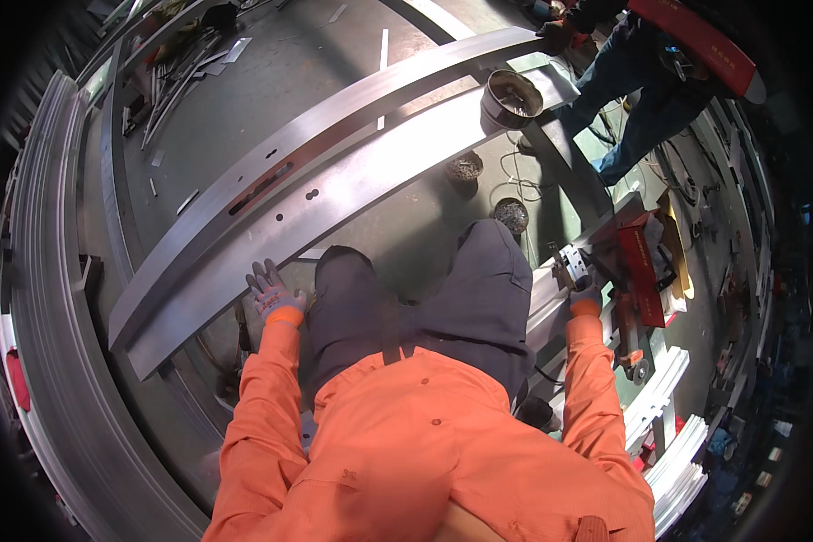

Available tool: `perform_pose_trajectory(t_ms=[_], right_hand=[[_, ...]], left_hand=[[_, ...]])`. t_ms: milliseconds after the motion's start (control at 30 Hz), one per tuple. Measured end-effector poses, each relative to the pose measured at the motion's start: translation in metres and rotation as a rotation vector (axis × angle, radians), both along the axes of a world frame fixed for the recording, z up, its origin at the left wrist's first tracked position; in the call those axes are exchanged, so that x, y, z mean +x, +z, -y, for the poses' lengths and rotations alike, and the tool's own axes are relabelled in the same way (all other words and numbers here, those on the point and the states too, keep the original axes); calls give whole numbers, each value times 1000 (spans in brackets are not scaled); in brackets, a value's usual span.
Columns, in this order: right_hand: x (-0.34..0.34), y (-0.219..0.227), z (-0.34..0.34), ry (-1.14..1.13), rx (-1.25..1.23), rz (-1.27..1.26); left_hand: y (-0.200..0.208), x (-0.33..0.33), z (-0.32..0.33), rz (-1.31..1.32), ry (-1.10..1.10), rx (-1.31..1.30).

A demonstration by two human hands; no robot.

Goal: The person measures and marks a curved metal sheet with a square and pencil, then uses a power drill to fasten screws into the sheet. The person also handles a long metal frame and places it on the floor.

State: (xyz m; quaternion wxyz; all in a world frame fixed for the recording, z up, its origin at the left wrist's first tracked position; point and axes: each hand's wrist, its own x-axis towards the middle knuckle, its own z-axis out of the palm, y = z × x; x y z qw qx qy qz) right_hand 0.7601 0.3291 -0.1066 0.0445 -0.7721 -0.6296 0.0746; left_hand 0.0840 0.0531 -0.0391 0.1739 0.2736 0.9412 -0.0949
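Observation:
My left hand (275,291), in a grey work glove with an orange cuff, rests with fingers spread at the near edge of a long silver metal profile (361,172). Two dark round holes and a double hole show in the profile's face. A second long profile (334,99) with a slot lies alongside, behind it. On my right, my right hand (586,296), also gloved, is closed at a small silver hinge-like metal fitting (574,262) with holes. Its fingertips are partly hidden. The fitting is by a metal bar beside a red box (640,271).
A round tin (513,98) of small parts stands on the profile, and two containers of fasteners (511,215) stand on the floor. At the upper right, a co-worker's gloved hand (558,36) touches the rear profile. Stacked profiles (50,271) run along the left; cables lie right.

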Motion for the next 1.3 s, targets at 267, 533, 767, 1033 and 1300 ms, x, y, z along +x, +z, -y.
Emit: perform_pose_trajectory(t_ms=[267, 533, 767, 1033, 1300], right_hand=[[-37, 37, -1, 67, -2, -57], [-35, 37, -3, 35, -19, 73], [-32, 33, 0, -34, -31, 50], [-57, 54, 10, -41, -69, -3], [-88, 96, 17, -136, -250, 98]], left_hand=[[-3, -3, 13, -30, -17, 19], [12, 5, 7, -1, 22, 59], [-1, 1, 7, -10, 14, 57], [-9, 4, 9, -39, 53, 61], [-16, -1, 11, -76, 63, 58]])
